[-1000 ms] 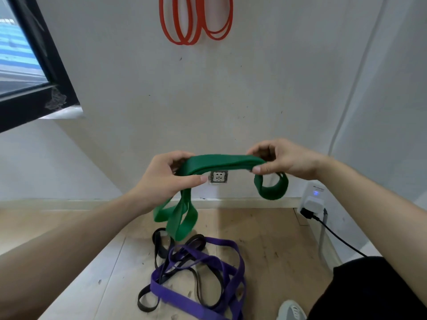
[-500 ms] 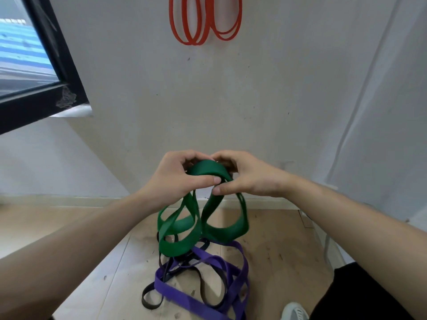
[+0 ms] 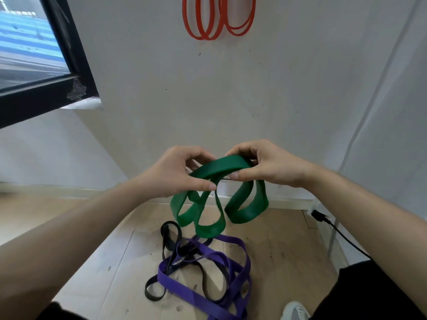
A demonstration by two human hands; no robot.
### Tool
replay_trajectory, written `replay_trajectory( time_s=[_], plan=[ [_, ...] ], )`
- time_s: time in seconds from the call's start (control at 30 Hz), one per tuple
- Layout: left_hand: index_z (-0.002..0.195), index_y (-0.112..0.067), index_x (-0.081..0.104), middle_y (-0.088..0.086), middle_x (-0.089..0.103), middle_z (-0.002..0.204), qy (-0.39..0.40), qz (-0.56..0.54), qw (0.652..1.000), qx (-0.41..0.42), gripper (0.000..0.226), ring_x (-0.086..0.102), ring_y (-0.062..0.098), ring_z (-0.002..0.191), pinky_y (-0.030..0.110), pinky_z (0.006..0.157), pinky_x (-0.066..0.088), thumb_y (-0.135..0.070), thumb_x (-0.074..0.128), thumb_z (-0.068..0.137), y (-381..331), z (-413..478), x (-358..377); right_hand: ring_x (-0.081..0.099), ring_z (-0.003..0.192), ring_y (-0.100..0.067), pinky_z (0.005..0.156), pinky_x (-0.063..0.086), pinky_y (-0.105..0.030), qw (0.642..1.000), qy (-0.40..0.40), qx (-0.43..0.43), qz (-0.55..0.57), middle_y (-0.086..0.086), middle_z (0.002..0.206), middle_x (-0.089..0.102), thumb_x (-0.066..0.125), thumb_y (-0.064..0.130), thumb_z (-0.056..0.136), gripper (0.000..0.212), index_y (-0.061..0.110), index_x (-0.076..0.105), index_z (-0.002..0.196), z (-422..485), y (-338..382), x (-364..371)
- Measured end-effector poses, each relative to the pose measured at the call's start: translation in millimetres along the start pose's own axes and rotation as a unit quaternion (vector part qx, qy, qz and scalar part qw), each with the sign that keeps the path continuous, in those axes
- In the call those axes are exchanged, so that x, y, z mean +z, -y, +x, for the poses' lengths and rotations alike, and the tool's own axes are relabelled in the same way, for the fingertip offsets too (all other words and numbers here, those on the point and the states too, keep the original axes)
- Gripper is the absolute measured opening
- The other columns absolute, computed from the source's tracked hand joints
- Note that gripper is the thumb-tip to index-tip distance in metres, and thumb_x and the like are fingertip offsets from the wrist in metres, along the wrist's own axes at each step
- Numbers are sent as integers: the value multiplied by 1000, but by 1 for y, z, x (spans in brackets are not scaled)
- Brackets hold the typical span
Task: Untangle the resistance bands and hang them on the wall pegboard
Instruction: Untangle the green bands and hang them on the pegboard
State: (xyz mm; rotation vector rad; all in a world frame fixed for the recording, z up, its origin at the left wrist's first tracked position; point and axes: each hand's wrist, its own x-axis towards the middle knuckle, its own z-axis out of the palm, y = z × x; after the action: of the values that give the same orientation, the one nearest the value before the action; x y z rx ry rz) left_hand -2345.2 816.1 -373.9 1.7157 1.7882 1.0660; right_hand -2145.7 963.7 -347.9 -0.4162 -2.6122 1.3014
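Green resistance band (image 3: 219, 167) sits in mid-air near the centre of the view, held up between both hands in front of a pale wall (image 3: 231, 100). The left hand (image 3: 175, 172), at nine o'clock from the band's top strap, pinches that strap between thumb and curled fingers. The right hand (image 3: 270, 165), at three o'clock, grips the other end the same way, its thumb pressed under the strap. Between the two hands the strap arches a little. Below them the band hangs in several twisted loops that dangle toward six o'clock, clear of the floor (image 3: 104, 262). At six o'clock from those loops, a purple band (image 3: 184, 289) and a thinner black band (image 3: 171, 234) lie tangled together on the wooden floor. At twelve o'clock, orange bands (image 3: 217, 21) hang against the wall, their tops cut off by the edge of the view. A dark window frame (image 3: 76, 54) fills the ten o'clock corner. A black cable (image 3: 342, 234) runs along the floor at four o'clock, and the toe of a pale shoe (image 3: 295, 310) shows at five o'clock.
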Motion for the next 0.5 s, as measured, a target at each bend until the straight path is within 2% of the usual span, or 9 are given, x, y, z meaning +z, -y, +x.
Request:
replay_trajectory(
  time_s=[0.13, 0.27, 0.37, 0.5],
  plan=[
    [110, -17, 75, -6, 79, 97, 11, -27, 1000, 1, 41, 75, 9, 92, 16, 77, 55, -11, 89, 72, -1, -1, -4, 69, 96, -23, 90, 55, -37, 1000, -2, -1, 9, -7, 101, 73, 77, 11, 87, 26, 12, 70, 112, 0, -1, 3],
    [110, -16, 76, -7, 79, 97, 27, -46, 999, 4, 36, 75, 9, 93, 12, 78, 52, -6, 85, 77, -5, -3, -9, 68, 91, -18, 83, 53, -28, 1000, 1, 2, 22, -5, 100, 73, 75, 12, 88, 24, 12, 70, 112, 1, -1, 5],
    [111, -24, 75, -12, 79, 96, 50, 1, 999, 18, 37, 74, 7, 89, 13, 76, 53, -9, 84, 79, -7, -4, -17, 66, 83, -11, 75, 50, -24, 1000, 24, 13, 13, -2, 93, 72, 75, 10, 88, 22, 12, 71, 110, 1, 2, 5],
    [113, -18, 76, -7, 79, 97, 39, -24, 999, 7, 37, 75, 11, 90, 19, 80, 56, -11, 85, 78, -2, -6, -16, 67, 86, -14, 78, 52, -25, 1000, 21, 11, 19, -3, 95, 73, 76, 11, 88, 22, 12, 71, 109, 3, 2, 7]
  ],
)
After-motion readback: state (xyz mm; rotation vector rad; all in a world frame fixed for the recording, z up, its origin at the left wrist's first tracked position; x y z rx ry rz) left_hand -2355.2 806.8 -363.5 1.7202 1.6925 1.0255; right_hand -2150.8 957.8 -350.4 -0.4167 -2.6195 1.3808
